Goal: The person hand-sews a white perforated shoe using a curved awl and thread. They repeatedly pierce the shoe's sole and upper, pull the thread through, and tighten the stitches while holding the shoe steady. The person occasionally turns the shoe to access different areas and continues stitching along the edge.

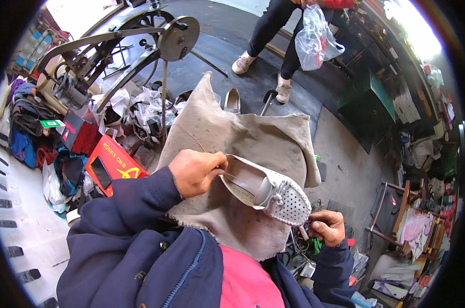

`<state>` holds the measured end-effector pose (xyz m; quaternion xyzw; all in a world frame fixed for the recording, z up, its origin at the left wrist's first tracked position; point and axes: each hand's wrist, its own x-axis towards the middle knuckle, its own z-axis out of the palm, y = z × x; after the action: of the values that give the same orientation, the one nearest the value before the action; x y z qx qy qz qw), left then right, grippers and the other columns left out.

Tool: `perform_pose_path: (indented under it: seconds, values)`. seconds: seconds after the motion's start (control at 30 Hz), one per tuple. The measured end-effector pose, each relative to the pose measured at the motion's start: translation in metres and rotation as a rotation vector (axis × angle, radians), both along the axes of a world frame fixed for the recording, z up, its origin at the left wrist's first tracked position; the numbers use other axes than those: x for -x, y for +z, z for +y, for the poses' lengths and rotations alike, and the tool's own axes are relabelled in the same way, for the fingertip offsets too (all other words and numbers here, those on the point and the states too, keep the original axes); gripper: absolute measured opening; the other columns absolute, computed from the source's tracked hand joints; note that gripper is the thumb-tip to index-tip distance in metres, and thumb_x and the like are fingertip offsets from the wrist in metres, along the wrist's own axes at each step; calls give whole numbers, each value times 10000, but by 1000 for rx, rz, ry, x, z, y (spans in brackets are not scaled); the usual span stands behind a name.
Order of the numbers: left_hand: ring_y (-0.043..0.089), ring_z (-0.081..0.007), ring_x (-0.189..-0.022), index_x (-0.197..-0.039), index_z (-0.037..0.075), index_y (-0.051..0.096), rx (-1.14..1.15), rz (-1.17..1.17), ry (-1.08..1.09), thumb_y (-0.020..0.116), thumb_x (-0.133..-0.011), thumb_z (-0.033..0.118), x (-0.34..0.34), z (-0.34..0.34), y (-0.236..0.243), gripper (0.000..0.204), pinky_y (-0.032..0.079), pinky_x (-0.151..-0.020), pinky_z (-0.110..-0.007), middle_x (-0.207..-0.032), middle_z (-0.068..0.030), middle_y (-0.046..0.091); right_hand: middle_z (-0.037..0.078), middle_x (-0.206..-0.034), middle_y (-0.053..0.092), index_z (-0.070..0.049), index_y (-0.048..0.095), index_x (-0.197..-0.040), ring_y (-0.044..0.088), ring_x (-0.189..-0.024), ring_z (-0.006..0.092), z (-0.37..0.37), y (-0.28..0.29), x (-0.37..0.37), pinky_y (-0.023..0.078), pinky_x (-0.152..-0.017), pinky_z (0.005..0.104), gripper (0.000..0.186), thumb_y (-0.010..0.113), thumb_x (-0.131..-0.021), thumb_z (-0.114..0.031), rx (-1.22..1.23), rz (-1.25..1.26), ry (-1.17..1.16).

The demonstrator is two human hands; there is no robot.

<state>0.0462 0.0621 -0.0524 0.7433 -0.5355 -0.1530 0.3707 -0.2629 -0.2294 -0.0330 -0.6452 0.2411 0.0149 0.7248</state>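
A white perforated loafer with a small bow lies on a stained beige cloth across my lap, toe to the right. My left hand pinches a thin pale thread at the shoe's heel end; another length of thread arcs over the cloth. My right hand is closed just right of and below the toe, beside a small pale handle; what exactly its fingers grip is unclear.
A metal shoe-repair machine stands left among bags and a red box. Ahead, a seated person holds a plastic bag, with a loose shoe nearby. A green cabinet and wooden frames are right.
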Motion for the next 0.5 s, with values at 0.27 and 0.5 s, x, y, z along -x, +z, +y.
perform_pose_path:
  seconds: [0.27,0.5]
  values:
    - [743,-251,-944,-955,-36,632,45,812,36,581,-977,33,5,3,32,89,568,-840,-365,-1021,-183,734,92,-761,703,61,728,-1049,622,-577,122,4,9,-7,436,-489,247,233,759,-879,-95,-25,37,-22]
    - [712,-306,-966,-974,28,559,215,1301,-190,580,-1016,221,22,-38,6,198,514,-985,-474,-989,-206,710,33,-850,721,-15,761,-1130,605,-679,72,6,18,-9,497,-614,237,253,761,-904,-128,24,99,21]
